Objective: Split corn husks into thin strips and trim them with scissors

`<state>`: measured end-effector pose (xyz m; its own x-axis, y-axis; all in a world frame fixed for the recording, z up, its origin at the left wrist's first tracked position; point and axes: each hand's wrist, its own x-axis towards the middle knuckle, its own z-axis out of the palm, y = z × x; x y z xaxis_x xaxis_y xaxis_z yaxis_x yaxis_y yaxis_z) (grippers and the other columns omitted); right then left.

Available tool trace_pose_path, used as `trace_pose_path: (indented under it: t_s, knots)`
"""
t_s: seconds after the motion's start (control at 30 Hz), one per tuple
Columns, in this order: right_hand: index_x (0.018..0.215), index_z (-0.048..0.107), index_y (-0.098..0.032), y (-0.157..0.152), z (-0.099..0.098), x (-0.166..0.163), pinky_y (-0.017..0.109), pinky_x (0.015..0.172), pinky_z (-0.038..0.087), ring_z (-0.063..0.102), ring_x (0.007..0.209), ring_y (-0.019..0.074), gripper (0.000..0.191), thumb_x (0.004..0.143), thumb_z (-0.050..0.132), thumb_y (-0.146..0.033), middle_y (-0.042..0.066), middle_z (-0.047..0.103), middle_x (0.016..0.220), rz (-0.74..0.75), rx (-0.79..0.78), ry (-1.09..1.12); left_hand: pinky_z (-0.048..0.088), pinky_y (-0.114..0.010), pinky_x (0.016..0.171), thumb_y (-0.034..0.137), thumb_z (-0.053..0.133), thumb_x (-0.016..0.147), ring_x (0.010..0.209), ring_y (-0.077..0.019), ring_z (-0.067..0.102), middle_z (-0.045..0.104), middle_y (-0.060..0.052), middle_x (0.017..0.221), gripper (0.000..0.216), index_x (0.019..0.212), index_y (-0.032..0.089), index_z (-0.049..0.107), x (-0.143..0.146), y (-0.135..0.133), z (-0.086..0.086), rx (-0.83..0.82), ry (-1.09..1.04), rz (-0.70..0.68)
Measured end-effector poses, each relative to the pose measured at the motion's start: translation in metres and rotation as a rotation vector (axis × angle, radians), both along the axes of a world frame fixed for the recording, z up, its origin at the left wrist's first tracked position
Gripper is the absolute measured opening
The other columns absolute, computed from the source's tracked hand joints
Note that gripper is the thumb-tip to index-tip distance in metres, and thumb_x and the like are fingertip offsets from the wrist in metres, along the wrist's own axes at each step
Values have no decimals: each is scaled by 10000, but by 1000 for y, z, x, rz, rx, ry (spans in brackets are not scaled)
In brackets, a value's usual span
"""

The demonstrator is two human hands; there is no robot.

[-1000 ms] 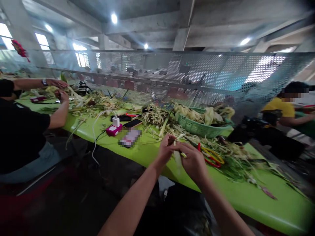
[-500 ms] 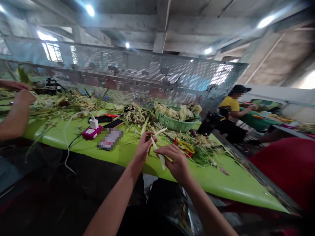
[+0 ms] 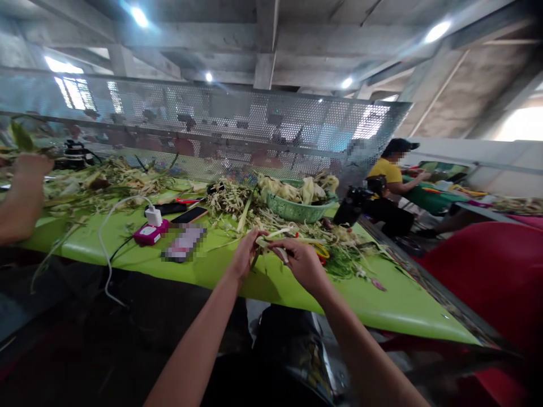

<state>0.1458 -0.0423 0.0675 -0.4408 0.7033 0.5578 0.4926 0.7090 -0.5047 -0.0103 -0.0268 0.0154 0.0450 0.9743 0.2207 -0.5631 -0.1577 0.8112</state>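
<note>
Over the front of the green table (image 3: 220,270), my left hand (image 3: 243,257) is closed around one end of a pale, whitish-green plant strip (image 3: 263,243). It looks like a husk or leaf, but the exact kind cannot be made out. My right hand (image 3: 300,263) pinches the strip's other end between thumb and fingers, with a folded end showing below. Another thin pale piece (image 3: 279,232) sticks out to the right from my left fingers. Just behind my right hand lie yellow-and-red-handled scissors or pliers (image 3: 323,252), partly hidden by it.
Plant scraps (image 3: 231,203) cover the back of the table around a green basket (image 3: 297,210) of pale leaves. Phones (image 3: 184,243) and a magenta power adapter (image 3: 148,233) lie left. A co-worker's arm (image 3: 25,198) reaches in at left; another person (image 3: 388,169) sits at right beyond a red chair (image 3: 483,265).
My right hand has moved up and closer to my left, and the strip that hung down between them is now bent and shorter in view. The view has shifted slightly right.
</note>
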Motion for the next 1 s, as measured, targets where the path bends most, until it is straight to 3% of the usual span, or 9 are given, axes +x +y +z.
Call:
trace_pose_path:
  t_s: [0.13,0.27,0.4,0.53,0.77,0.9,1.0]
  knots:
    - [993,729,-257,-10,5,-2,322,783,493,665,881,210,256,867,523,-171,51,728,974,16,75,-115,389,-225,685,364,685,733,716,-105,520,589,-2,788,279,908,161,609,3,-1,-2,47,193,108]
    - [942,730,-263,-5,13,3,344,831,463,643,906,222,178,864,572,-245,42,731,948,-54,138,-129,379,-219,668,363,658,751,706,-101,505,587,0,798,253,914,176,614,3,-1,-3,73,248,138]
    - [853,719,-213,13,9,13,297,737,468,655,802,206,162,835,596,-317,31,729,844,-135,-46,6,372,-210,624,391,690,717,638,-84,476,567,12,738,258,839,179,607,4,-1,-2,13,236,95]
    - [824,702,-191,30,-6,19,271,658,459,642,695,184,200,812,595,-361,19,709,739,-156,-202,79,374,-202,621,390,689,725,645,-80,485,575,9,748,250,842,183,612,4,-3,0,26,212,38]
    - [788,647,-164,35,-24,18,270,565,464,585,576,154,261,778,611,-423,7,639,636,-73,-383,238,340,-212,596,297,726,678,619,-85,448,506,34,657,238,856,170,632,4,-1,-2,46,322,91]
    - [981,607,-169,26,-25,22,298,616,507,635,659,175,338,782,612,-441,14,660,720,-5,-496,311,342,-221,583,272,721,647,595,-88,451,523,33,645,218,812,169,624,3,5,-6,-7,309,189]
    - [1267,470,-171,14,-25,28,306,627,513,636,630,171,553,786,631,-390,-5,651,703,47,-562,296,383,-230,603,263,697,652,598,-89,487,548,26,688,198,803,180,600,3,7,-7,-31,253,240]
